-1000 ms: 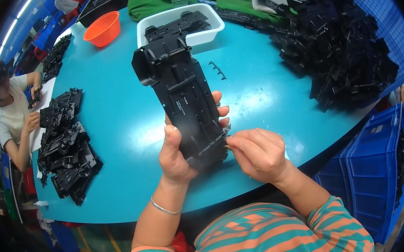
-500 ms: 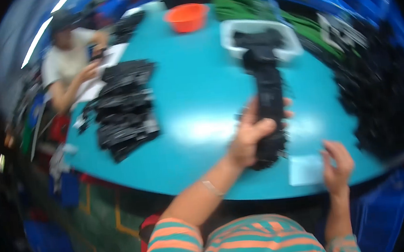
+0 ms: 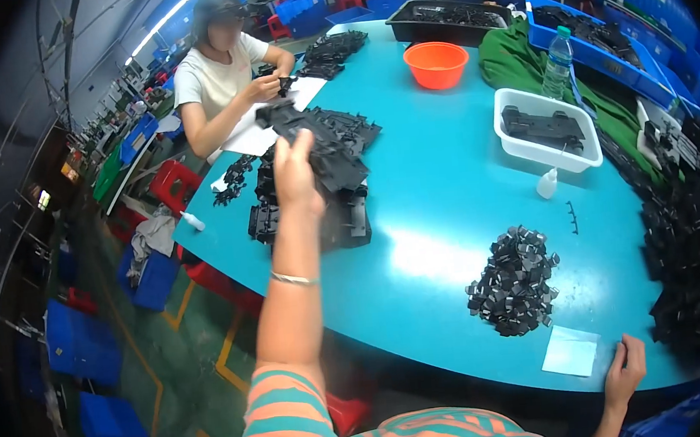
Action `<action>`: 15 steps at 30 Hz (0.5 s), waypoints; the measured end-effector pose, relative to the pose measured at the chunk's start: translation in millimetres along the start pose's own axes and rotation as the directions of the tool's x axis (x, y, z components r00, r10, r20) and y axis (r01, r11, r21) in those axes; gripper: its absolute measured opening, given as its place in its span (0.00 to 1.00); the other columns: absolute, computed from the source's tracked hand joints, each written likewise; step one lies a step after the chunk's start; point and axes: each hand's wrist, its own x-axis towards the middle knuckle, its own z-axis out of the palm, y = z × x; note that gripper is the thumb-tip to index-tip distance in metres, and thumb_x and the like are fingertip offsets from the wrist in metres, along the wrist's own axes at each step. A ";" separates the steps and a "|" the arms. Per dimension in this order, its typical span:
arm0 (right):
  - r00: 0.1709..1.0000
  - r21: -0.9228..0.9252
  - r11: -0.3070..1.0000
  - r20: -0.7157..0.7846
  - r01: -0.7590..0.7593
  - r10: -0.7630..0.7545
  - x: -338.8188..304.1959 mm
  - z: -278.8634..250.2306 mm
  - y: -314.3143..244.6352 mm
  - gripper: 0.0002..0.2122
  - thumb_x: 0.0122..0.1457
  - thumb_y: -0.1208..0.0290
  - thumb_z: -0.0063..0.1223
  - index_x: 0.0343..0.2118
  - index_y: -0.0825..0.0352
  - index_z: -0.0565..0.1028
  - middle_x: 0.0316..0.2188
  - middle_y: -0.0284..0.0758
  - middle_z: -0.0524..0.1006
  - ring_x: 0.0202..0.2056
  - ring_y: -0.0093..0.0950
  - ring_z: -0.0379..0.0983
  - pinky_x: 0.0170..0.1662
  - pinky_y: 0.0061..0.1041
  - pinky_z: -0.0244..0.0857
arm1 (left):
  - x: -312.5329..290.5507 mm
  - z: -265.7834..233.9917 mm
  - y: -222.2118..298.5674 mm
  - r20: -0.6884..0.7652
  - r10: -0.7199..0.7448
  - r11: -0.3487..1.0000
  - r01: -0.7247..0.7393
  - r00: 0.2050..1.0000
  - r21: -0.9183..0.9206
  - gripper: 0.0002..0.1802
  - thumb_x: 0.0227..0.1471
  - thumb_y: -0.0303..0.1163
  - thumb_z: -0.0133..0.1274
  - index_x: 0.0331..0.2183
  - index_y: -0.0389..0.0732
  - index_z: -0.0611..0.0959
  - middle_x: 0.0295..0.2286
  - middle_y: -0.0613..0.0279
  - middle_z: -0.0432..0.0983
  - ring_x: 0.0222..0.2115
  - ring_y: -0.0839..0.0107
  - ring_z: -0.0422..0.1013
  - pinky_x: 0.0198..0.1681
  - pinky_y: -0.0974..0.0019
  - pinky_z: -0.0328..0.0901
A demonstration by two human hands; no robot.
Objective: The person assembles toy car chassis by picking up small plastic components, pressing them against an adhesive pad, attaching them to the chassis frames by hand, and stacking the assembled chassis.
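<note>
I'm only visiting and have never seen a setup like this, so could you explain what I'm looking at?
There is no robot here, only a person's two bare hands. A wide fisheye camera worn on the head looks down at them, so straight edges look bent. The left hand holds a black part over a stack of similar parts. The right hand is beside a pale sheet near the edge of the turquoise table. Also on the table are a heap of small black pieces, an orange bowl and a white tray. A co-worker is across at the left.
</note>
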 end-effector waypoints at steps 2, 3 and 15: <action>1.000 0.012 1.000 -0.010 -0.010 0.010 -0.9 2.8 2.5 0.06 0.54 0.85 0.49 0.35 0.75 0.74 0.31 0.45 0.74 0.33 0.40 0.71 0.38 0.31 0.66 | 25.8 -19.8 -1.8 -0.050 -0.001 0.996 0.005 0.999 0.086 0.16 0.58 0.35 0.49 0.44 0.36 0.71 0.39 0.63 0.72 0.37 0.73 0.69 0.40 0.66 0.66; 0.999 0.018 0.999 -0.018 -0.026 0.026 -3.7 2.7 3.6 0.06 0.54 0.85 0.49 0.35 0.75 0.74 0.31 0.45 0.74 0.33 0.41 0.72 0.38 0.32 0.66 | 34.4 -24.4 -4.0 -0.042 -0.025 0.968 0.034 0.999 0.249 0.18 0.57 0.36 0.51 0.44 0.35 0.71 0.37 0.62 0.72 0.35 0.74 0.69 0.38 0.65 0.67; 0.995 0.028 1.000 -0.098 -0.005 0.008 10.4 -10.2 -4.8 0.11 0.48 0.77 0.58 0.36 0.66 0.78 0.33 0.40 0.77 0.36 0.39 0.74 0.39 0.33 0.69 | -59.9 -53.4 117.5 0.430 0.258 0.958 -0.286 0.865 0.000 0.25 0.56 0.33 0.48 0.51 0.30 0.67 0.44 0.45 0.69 0.40 0.63 0.69 0.45 0.59 0.66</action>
